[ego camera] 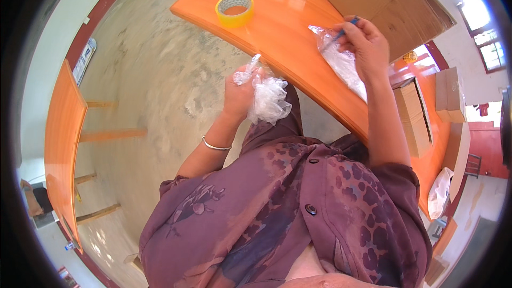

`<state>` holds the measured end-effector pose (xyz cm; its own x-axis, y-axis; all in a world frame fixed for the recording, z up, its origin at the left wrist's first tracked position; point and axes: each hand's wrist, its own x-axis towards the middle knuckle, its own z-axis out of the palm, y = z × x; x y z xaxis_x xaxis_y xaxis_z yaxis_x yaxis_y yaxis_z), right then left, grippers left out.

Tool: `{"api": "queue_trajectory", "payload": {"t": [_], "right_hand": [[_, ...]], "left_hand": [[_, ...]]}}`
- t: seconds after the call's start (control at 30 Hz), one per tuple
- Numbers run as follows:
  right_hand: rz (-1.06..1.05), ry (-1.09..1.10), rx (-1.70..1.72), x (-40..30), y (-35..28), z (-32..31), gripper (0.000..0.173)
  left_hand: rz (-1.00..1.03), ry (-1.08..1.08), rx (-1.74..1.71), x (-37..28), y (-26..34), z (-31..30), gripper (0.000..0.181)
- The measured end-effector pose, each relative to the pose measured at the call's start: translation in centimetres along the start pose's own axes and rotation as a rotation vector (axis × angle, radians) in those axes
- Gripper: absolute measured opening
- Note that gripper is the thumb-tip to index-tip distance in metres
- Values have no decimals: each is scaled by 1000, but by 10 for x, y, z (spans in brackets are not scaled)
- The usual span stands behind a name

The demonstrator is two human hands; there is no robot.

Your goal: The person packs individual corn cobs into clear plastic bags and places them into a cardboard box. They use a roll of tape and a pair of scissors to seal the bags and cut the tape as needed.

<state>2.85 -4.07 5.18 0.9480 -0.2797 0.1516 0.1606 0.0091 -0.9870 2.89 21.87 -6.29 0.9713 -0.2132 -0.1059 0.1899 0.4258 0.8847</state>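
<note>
My left hand [236, 98] is closed around a bunch of crumpled clear plastic bags or film [270, 98]. It hangs just off the table's front edge, over my lap. In my right hand [368, 48] is a slim blue tool [342, 32], pen-like in shape; its exact kind I cannot tell. The tool's tip points down at a clear plastic bag [340, 66] with whitish contents lying on the orange wooden table [288, 36]. My right wrist partly covers that bag. A yellow roll of adhesive tape [235, 11] stands on the tabletop to the left.
A large cardboard box [376, 0] sits behind my right hand. Smaller cartons [412, 116] and a white plastic bag [440, 194] are farther right on the table. Another orange table [64, 144] stands across the concrete floor [160, 68]. A person [38, 202] is at the far left edge.
</note>
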Motion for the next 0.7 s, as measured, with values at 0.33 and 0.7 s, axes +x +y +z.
{"api": "queue_trajectory", "payload": {"t": [0.33,0.7], "right_hand": [[-33,-198,-26,58,21,107,21],[-328,-140,-592,84,42,151,34]], "left_hand": [[272,112,448,-9,-1,-14,11],[568,60,863,-7,17,1,14]]}}
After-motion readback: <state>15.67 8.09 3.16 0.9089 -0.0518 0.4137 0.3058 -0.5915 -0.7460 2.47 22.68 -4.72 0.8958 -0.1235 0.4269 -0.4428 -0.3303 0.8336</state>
